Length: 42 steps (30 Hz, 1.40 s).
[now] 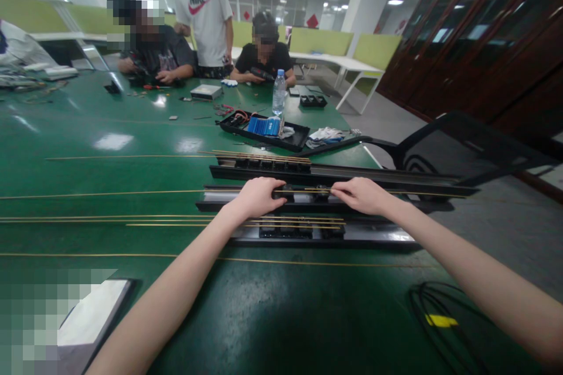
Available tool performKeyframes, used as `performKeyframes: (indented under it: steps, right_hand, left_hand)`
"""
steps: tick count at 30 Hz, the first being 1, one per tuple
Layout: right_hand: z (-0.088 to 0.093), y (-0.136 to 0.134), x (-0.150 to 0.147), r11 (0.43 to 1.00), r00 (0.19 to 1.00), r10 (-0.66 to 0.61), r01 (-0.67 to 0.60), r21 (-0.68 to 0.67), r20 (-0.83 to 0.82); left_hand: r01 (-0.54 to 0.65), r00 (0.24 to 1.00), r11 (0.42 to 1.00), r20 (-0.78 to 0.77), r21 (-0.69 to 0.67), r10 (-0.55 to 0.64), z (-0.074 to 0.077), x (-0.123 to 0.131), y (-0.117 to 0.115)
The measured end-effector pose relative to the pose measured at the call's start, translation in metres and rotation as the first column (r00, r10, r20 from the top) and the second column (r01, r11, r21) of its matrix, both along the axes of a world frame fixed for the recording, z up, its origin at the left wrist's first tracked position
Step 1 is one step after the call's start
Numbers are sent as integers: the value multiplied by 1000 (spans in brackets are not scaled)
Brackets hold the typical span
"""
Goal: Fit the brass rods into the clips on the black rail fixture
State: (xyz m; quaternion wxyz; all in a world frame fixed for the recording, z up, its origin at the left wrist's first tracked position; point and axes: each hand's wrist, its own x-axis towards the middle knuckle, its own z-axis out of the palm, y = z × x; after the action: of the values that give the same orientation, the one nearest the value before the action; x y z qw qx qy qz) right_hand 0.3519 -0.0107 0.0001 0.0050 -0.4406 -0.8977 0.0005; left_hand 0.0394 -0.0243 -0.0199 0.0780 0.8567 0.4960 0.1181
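Observation:
In front of me a long black channel with a silvery inside (220,194) lies on the green table. My left hand (260,197) is closed, thumb and fingers around a small black block (288,192) in this channel. Just right of it sits a second black block (322,193). A thin brass rod (105,194) runs along the channel past both blocks. At the second block my right hand (359,194) pinches the rod between thumb and fingertips. Part of the rod is hidden behind the hands.
A nearer channel (373,235) and a farther channel (373,179) carry blocks and brass rods. Beyond are a black tray (297,139), gloves (325,136) and a water bottle (278,94). A black cable coil (422,319) lies front right. Several people are across the green table (145,137).

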Motion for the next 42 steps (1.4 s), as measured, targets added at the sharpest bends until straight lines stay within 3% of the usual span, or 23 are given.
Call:
performKeyframes:
  steps: [10, 18, 33, 42]
  right_hand:
    - [-6, 0, 8, 1000, 1000, -20, 19, -24, -23]
    - [-15, 1, 11, 998, 990, -9, 0, -60, -143]
    - [-33, -8, 10, 993, 933, -122, 116, -37, -338]
    - [-36, -8, 10, 995, 897, -103, 87, -57, -430]
  left_hand:
    - [-4, 1000, 1000, 11, -12, 5, -2, 1, 1]
    - [-8, 1000, 1000, 10, -26, 8, 1, 3, 1]
    - [3, 1000, 1000, 18, -15, -2, 2, 4, 1]
    - [9, 1000, 1000, 13, -29, -9, 4, 7, 2]
